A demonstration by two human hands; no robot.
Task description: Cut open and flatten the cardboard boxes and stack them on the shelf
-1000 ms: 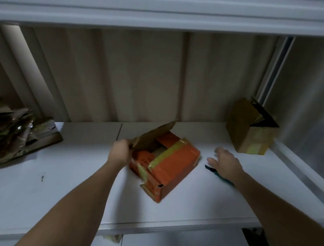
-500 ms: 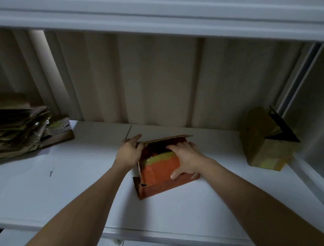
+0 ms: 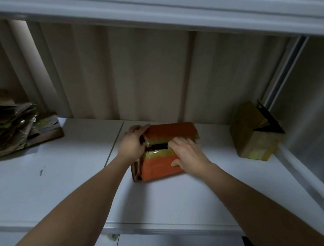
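Orange cardboard, banded with yellowish tape, makes up the box (image 3: 163,154) sitting mid-shelf (image 3: 62,183), with the left hand (image 3: 132,145) curled in a grip round the box's left top edge and the right hand (image 3: 187,155) hooked into the dark slit between the box's top flaps, thumb on its front. To my eye the tape could hold and then give suddenly, jerking the box off the shelf's front lip. Flattened cardboard (image 3: 14,125) lies far left of the box, a brown box (image 3: 253,138) far right.
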